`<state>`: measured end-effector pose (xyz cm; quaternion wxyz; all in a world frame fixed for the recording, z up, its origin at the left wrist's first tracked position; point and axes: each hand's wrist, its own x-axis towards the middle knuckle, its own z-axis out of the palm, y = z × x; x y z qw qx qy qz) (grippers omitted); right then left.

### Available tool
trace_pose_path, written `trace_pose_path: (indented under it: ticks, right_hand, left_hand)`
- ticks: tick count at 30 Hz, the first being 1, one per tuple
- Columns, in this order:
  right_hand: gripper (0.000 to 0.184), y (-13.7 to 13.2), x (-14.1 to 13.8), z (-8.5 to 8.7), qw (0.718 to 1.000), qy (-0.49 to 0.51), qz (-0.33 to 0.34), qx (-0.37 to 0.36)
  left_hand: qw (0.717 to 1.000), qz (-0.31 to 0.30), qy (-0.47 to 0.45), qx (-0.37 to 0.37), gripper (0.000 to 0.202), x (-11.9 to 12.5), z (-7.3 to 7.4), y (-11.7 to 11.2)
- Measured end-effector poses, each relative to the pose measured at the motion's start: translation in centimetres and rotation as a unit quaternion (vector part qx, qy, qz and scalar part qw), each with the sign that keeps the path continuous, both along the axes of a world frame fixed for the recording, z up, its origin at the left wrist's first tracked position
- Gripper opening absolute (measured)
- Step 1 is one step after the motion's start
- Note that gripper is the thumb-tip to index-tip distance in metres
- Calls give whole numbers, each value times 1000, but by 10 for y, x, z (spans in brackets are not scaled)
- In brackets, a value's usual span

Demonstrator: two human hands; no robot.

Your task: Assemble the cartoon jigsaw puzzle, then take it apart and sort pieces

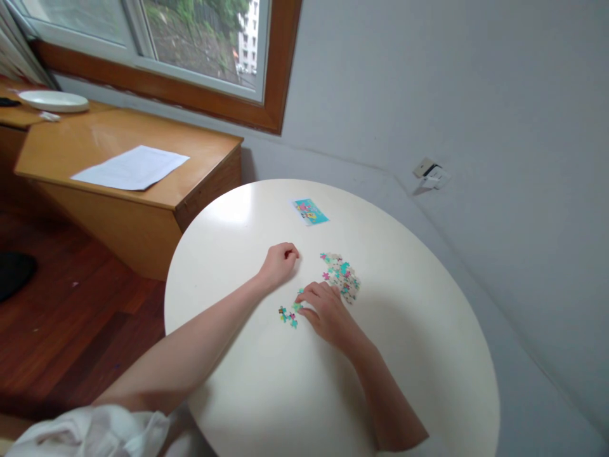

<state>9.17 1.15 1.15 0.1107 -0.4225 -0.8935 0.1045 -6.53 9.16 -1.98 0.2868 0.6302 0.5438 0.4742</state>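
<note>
A sheet of paper lies on the wooden cabinet, a white plate beyond.

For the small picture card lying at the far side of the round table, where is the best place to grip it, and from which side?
The picture card lies flat on the table, so a top pinch would probably fail. Its near short edge is free: press a fingertip on it, slide it or lift that edge, then pinch the edge. The left hand is nearest, coming from the person's side.

Grey wall — window, wood floor.
</note>
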Motion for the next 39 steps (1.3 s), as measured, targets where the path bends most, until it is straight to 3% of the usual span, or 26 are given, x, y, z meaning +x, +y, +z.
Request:
trace_pose_path:
  ticks: [6, 14, 18, 23, 28, 34, 37, 39]
  right_hand:
    - [6, 6, -21, -1, 999, -31, -17, 36]
    - [12, 35, -53, -2, 993, -50, -85, 64]
    - [21, 39, -48, -6, 991, -7, -117, 66]
    - [37, 28, -15, -19, 985, 100, -127, 68]
    - [43, -4, 7, -34, 983, 110, -135, 50]
    - [48, -29, -3, -43, 992, 25, -112, 58]
    - [47, -30, -8, -39, 993, -7, -102, 63]
    - [45, -32, -9, -35, 994, -7, -93, 54]
  left_hand:
    - [999, 14, -40, -6, 21, 0, 2, 3]
    - [990, 67, -121, -5, 21, -8, 2, 18]
    - [985, 94, -145, -7, 20, -12, 1, 24]
    - [988, 89, -127, -17, 22, -11, 2, 24]
    - [998, 43, -40, -34, 26, -9, 8, 19]
    - [992, -37, 119, -37, 25, -10, 20, 3]
    - [979, -52, 197, -24, 39, -8, 17, -11]
    - [937, -66, 341, -38, 51, -8, 11, -20]
